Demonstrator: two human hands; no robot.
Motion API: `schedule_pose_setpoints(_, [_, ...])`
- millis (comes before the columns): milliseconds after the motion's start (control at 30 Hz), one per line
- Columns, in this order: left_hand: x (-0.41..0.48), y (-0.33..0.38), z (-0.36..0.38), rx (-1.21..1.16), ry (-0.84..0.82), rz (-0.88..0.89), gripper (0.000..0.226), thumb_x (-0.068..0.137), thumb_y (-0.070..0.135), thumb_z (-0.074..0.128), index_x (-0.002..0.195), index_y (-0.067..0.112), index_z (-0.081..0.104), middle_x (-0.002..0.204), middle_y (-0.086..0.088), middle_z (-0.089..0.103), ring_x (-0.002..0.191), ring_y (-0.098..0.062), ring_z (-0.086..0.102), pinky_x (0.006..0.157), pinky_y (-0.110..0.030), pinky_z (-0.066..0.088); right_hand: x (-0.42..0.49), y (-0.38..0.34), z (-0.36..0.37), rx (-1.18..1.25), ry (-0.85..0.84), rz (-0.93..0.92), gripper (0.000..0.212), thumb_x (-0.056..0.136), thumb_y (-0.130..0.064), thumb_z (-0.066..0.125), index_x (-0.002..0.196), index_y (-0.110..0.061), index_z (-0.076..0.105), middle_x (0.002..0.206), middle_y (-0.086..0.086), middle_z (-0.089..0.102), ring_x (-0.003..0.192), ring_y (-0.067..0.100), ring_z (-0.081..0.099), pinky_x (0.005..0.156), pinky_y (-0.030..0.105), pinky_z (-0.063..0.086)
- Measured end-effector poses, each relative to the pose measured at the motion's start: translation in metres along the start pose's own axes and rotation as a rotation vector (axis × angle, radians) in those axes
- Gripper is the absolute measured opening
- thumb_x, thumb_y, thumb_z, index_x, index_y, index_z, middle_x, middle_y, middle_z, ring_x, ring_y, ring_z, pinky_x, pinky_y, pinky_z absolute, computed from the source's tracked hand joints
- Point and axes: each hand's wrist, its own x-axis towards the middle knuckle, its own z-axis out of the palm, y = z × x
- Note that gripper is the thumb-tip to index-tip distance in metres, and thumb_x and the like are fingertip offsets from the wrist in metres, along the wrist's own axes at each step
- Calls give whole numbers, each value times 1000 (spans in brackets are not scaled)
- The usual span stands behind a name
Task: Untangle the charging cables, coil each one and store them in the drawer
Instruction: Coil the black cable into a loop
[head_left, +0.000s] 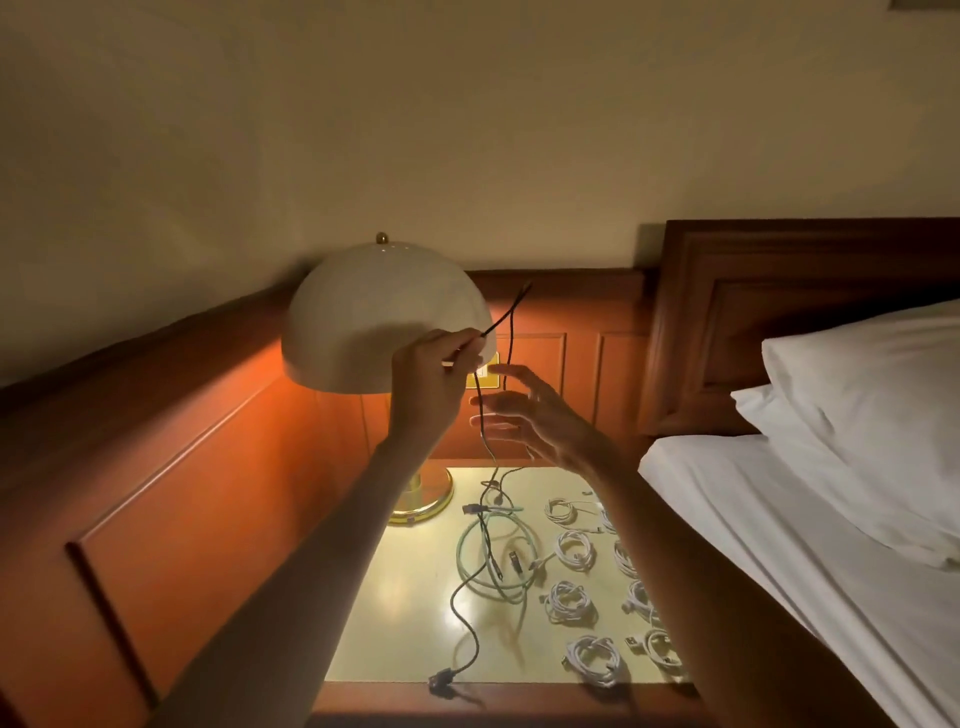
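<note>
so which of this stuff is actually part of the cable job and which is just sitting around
Part of the job:
- dark cable, held up by the left hand, with the right hand open beside it
- green cable, looped under the dark one
- white coiled cables

Just lying about:
- lamp
- pillow
- headboard
- nightstand top itself

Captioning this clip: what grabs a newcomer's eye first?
The left hand holds a black cable up in front of the lit lamp, the right hand open beside it. Below, on the nightstand, white coils sit in rows at right, a green cable loose at centre.
</note>
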Motion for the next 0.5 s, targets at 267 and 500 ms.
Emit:
schedule_pose_setpoints(267, [-10,-7,-4,15,98,41,16,95,19,65,107,13,74,85,0,73,75,-4,69,69,-33,59,11,31,10,-774,534,-281,47,73,-44,85,113,-28,69,111,8,59,92,13,54,74,20,47])
schedule_pose_setpoints(500, [-7,-11,-3,-37,73,36,17,94,21,65,105,12,75,84,0,73,75,-9,71,68,-37,60,3,36,34,-505,214,-67,96,74,-24,88,141,-29,19,144,17,43,121,33,56,101,46,49])
